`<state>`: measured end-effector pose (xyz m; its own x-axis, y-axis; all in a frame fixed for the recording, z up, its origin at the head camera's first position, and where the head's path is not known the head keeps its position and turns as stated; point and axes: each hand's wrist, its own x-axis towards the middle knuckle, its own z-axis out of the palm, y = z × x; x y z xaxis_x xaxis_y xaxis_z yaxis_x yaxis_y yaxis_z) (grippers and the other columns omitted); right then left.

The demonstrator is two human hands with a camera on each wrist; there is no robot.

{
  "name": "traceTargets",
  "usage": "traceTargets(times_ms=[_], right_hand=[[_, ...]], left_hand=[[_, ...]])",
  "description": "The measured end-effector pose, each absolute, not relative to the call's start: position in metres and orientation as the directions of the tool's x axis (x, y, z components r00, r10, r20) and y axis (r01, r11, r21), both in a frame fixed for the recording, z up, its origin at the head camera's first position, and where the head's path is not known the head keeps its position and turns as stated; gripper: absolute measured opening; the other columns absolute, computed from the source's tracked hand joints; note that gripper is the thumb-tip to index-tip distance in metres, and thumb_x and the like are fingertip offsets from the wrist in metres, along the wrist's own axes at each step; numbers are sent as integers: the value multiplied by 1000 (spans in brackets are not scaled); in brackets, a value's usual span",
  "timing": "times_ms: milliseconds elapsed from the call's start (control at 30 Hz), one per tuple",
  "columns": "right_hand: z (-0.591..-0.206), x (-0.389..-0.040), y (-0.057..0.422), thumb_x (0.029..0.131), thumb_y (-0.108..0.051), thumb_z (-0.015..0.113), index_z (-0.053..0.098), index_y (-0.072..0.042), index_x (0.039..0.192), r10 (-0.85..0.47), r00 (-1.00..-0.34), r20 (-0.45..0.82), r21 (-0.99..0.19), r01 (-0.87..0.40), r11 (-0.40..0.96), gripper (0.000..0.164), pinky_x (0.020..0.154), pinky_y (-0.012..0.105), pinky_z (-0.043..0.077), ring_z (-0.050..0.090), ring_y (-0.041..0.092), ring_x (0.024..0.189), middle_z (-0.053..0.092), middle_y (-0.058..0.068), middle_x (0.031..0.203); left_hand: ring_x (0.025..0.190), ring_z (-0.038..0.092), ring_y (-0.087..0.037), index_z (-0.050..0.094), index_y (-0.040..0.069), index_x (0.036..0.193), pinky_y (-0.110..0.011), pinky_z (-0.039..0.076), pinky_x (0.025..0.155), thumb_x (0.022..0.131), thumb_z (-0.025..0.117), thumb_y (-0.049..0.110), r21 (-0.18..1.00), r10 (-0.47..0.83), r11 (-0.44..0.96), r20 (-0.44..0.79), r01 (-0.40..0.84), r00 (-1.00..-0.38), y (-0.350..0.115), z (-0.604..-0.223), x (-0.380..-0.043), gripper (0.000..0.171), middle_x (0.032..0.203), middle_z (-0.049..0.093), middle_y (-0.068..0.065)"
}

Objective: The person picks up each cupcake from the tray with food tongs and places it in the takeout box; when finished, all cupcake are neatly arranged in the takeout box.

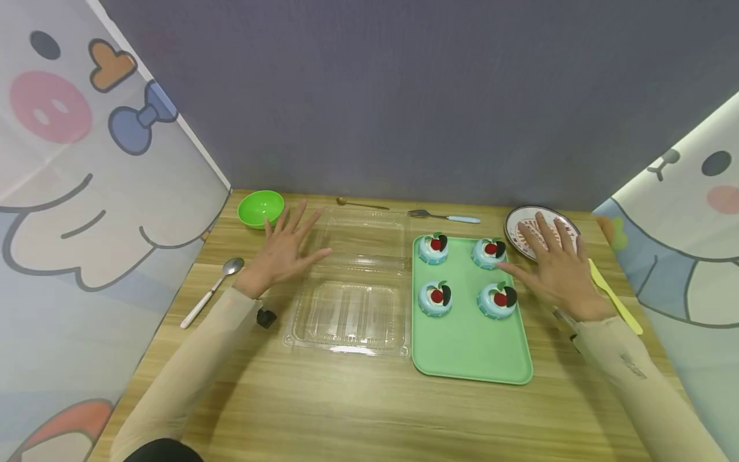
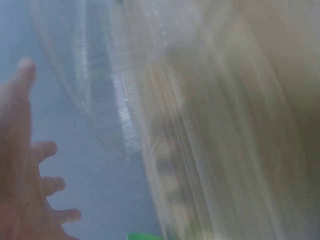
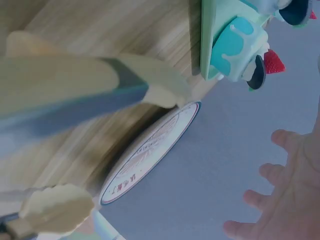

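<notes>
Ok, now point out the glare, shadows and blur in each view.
Head: mostly sharp, glare streaks on the clear container, soft shadows across the wooden table; left wrist: hazy and blurred, the table's grain smeared, the container's edges faint; right wrist: slightly washed out, yet the plate and blue cake are recognisable.

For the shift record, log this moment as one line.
left fingers: spread, holding nothing | right fingers: spread, holding nothing | green tray: four blue cakes | clear container: open, empty
</notes>
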<state>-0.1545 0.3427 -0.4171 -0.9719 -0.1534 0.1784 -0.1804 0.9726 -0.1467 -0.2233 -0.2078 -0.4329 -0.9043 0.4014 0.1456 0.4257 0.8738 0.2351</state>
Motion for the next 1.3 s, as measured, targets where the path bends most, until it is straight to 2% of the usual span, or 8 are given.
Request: traceTargets(times_ms=[167,267,367,533,733,900,1100,1300], right_hand=[[-412,-142,352,94,-62,51,22,-22,157,-130,-978,162,-183,-159,970,81,116,77,8,4,43,152,6,14,166],[-408,-132,360,97,-59,47,17,-22,158,-105,-988,114,-207,-127,970,78,109,80,16,8,51,149,1,12,167],[-402,-118,367,97,-59,46,15,-21,159,-61,-996,71,-224,-76,972,79,99,83,23,13,56,145,1,10,167],[-396,-91,375,96,-54,53,30,-5,153,-11,-995,102,-238,-35,971,79,86,84,31,34,61,128,30,33,153],[-405,-61,382,91,-54,62,36,10,145,54,-994,91,-246,30,969,87,80,76,39,44,62,109,45,43,129],[-414,-48,382,85,-63,63,33,12,144,112,-994,16,-216,106,971,100,71,73,42,46,64,101,46,48,120],[-423,-44,379,84,-70,59,31,11,137,190,-980,-62,-197,199,960,101,50,60,41,49,68,82,45,49,111],[-429,-48,381,86,-69,57,19,16,145,201,-974,-105,-208,219,953,111,49,59,42,48,71,85,42,55,113]], left_hand=[[147,22,-50,13,35,157,-73,18,119,94,56,56,324,425,828,171,458,-889,-211,-431,-217,80,167,-1,-5],[144,34,-43,21,29,157,-63,31,119,94,62,48,383,414,800,204,462,-887,-213,-428,-210,78,164,19,-14],[130,50,-39,34,18,153,-58,49,106,93,65,42,464,369,773,227,434,-901,-217,-427,-202,71,150,42,-18],[101,66,-35,47,9,142,-47,62,83,96,61,42,618,285,726,131,303,-950,-226,-425,-187,59,126,61,-18],[89,70,-33,48,3,140,-38,64,68,100,56,37,765,273,630,-59,132,-960,-234,-433,-174,53,117,64,-22],[86,68,-32,48,-1,138,-37,65,72,101,56,26,900,285,436,-146,-7,-947,-234,-440,-171,46,116,60,-28],[84,66,-25,50,-1,137,-35,65,72,100,56,15,929,294,364,-181,-65,-939,-232,-445,-170,40,114,58,-28],[81,65,-20,51,2,136,-32,64,71,99,55,9,924,301,370,-214,-93,-929,-231,-448,-168,38,114,57,-25]])
